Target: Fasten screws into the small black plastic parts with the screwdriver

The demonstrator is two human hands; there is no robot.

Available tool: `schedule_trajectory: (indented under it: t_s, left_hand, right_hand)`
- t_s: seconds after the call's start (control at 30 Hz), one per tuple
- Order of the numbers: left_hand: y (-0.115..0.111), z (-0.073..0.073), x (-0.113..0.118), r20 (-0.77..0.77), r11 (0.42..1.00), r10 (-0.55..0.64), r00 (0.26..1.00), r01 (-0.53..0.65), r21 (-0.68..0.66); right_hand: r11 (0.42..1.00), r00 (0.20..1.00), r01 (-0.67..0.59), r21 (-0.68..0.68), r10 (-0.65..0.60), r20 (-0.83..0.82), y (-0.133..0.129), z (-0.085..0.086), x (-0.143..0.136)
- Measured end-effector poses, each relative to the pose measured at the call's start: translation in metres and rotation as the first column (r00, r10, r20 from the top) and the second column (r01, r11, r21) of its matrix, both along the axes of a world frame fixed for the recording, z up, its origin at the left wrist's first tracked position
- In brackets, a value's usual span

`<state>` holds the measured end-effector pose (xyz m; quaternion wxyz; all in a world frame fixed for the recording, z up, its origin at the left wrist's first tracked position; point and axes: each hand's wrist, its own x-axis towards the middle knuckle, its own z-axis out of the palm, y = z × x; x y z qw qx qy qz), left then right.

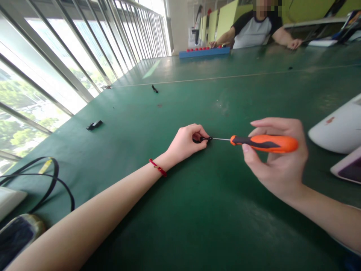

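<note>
My left hand, with a red cord bracelet at the wrist, pinches a small black part just above the green table. Fingers partly cover that part, so its exact kind is hidden. My right hand holds a screwdriver by its orange and black handle, thumb on one side and fingers on the other. The screwdriver lies nearly level, its thin metal shaft pointing left. Its tip meets the black part at my left fingertips.
Small black pieces lie at the left and farther back. Black cables and a phone-like object are at lower left. White objects stand at right. Across the table, a person sits by a blue rack. Railings border the left.
</note>
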<state>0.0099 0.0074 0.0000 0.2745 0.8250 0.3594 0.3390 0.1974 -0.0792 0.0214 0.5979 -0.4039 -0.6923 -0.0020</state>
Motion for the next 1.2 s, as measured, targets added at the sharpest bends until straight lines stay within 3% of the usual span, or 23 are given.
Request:
schedule_trajectory:
  t_s: [0.23,0.47,0.63,0.83,0.9,1.0,1.1,1.2]
  left_hand:
    - [0.0003,0.0003,-0.0002,-0.001,1.000,-0.007,1.000,0.007,-0.002]
    - [-0.0004,0.0001,-0.0005,0.005,1.000,-0.009,1.000,0.009,-0.005]
    - [-0.0004,0.0005,-0.0005,0.000,1.000,-0.007,1.000,0.007,-0.009]
    - [0.0006,-0.0004,-0.0004,0.002,1.000,-0.014,1.000,0.014,-0.004]
    - [0.0009,-0.0007,-0.0003,0.001,1.000,-0.012,1.000,0.012,-0.001]
    - [0.0009,-0.0009,-0.0002,0.001,1.000,-0.009,1.000,0.009,0.002]
    - [0.0008,-0.0010,-0.0001,0.005,1.000,-0.012,1.000,0.012,0.002]
    - [0.0006,-0.0010,0.0001,0.007,1.000,-0.010,1.000,0.010,0.002]
  right_hand:
    - [0.992,0.997,0.060,-0.109,-0.054,0.061,-0.0019,0.0009,0.0016]
    - [1.000,0.997,-0.011,0.009,0.012,-0.074,0.0025,-0.0010,0.0021]
    - [0.994,0.994,0.067,-0.089,-0.059,0.092,-0.0030,0.0018,0.0025]
    - [0.995,0.998,-0.056,0.079,0.059,-0.033,0.0026,-0.0011,0.0028]
    - [0.997,0.996,-0.073,0.020,0.074,-0.042,0.0029,-0.0007,0.0034]
    - [0.997,0.996,0.002,-0.082,0.005,0.088,-0.0025,0.0008,0.0035]
    - [0.998,0.986,0.048,-0.045,-0.040,0.164,-0.0063,0.0004,0.0023]
    - [0.999,0.998,0.010,0.043,-0.012,0.063,-0.0031,-0.0016,0.0021]
